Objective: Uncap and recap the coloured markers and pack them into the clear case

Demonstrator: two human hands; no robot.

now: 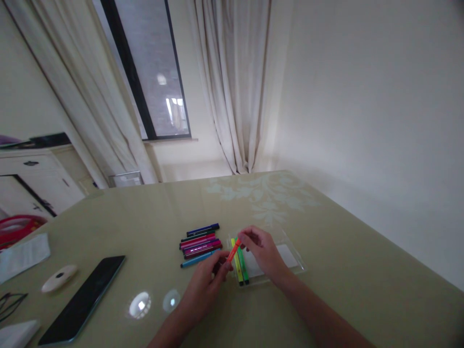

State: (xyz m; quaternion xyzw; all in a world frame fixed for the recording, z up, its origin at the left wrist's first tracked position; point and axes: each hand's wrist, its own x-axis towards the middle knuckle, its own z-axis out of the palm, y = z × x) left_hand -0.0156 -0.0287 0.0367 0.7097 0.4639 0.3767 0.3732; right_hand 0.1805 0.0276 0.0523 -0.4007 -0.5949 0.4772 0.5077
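Note:
An orange marker pen (235, 250) is held at a slant between my two hands. My left hand (210, 275) pinches its lower end, while the fingers of my right hand (263, 251) close on its upper end. Beneath them lies a clear plastic case (297, 253) with a white sheet inside. A yellow marker (237, 263) and a green marker (243, 266) rest side by side along the case's left part. Left of the case, several markers in blue, dark, pink and purple (199, 241) lie in a row on the table. A light blue marker (195, 260) is closest to my left hand.
The glossy table (145, 217) carries a dark phone (85, 299), a white computer mouse (60, 278), a pale sheet (23, 256) and a dark cable (10, 304) at the left. A white object (18, 333) sits in the near left corner. A wall (380, 121) runs along the right.

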